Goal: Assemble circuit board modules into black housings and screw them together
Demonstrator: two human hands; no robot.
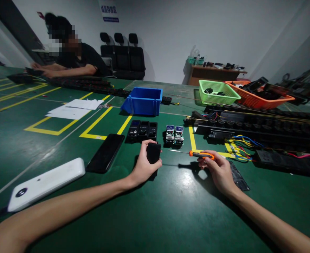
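Observation:
My left hand is closed around a small black plastic case, tipped up on edge over the green table. In my right hand is a screwdriver with an orange and black handle, its thin shaft pointing left toward the case but apart from it. Just beyond lie several black modules with small screens in a row. Beside them stand two bare circuit boards with small displays. A flat black plastic piece lies by my right wrist, partly hidden behind it.
A black smartphone and a white elongated device lie at left. Behind are a blue bin and white papers. Green and orange baskets, black rails and loose wires occupy the right. Another person sits across.

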